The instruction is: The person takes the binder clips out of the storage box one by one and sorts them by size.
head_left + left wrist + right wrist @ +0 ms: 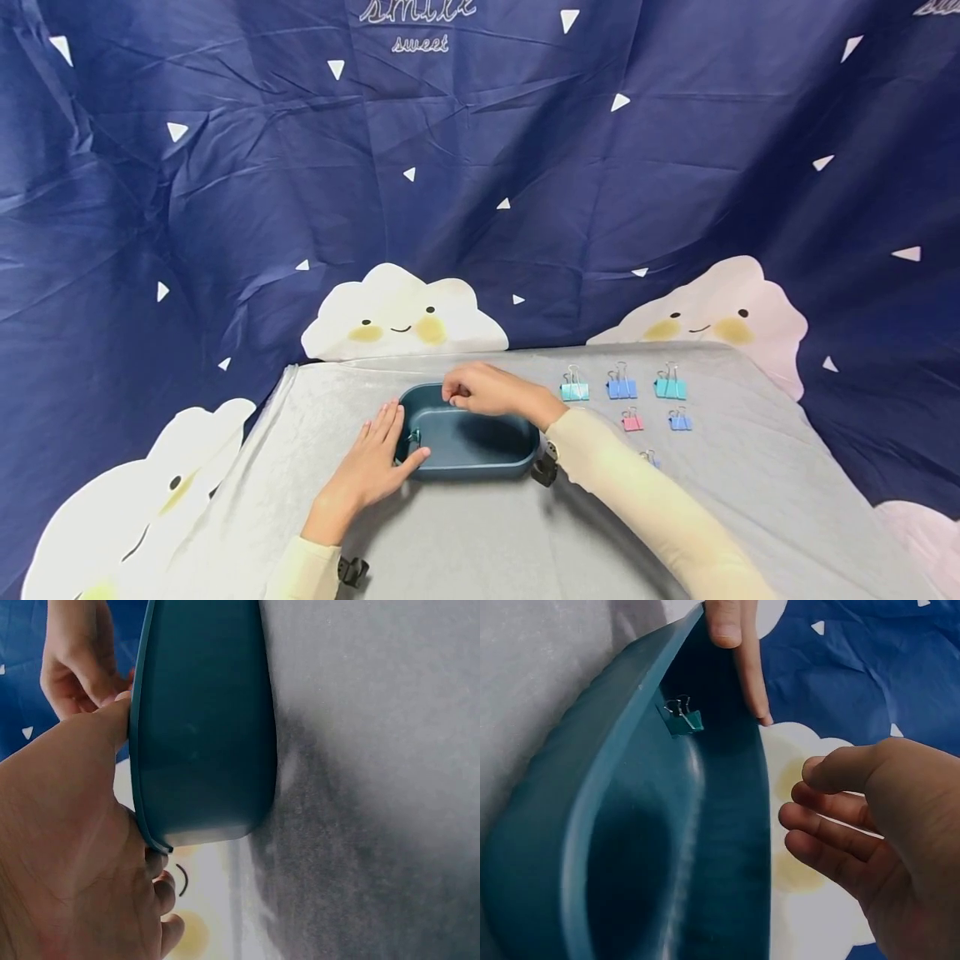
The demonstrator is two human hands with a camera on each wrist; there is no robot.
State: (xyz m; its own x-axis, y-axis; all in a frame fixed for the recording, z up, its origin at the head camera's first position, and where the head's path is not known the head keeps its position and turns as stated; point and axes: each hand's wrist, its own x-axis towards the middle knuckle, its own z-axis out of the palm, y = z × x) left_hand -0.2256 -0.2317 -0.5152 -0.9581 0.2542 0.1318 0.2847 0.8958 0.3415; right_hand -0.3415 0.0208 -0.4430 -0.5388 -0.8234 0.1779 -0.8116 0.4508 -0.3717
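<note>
A dark teal oval box (468, 473) stands on the table, its inside visible from above. My left hand (372, 462) rests on its left end, with the thumb over the near rim and the fingers along the far left side. Inside the box, near that end, lies a green binder clip (682, 720) with silver wire handles. My right hand (483, 390) hovers over the far rim with loosely bent fingers. In the right wrist view no object shows between its thumb (832, 769) and fingers.
Right of the box, binder clips stand in rows: a teal clip (575, 391), a blue clip (622, 388), another teal clip (671, 388), a pink clip (633, 422) and smaller blue ones. My right sleeve (630, 483) partly covers the nearest. A navy cloth (480, 167) hangs behind.
</note>
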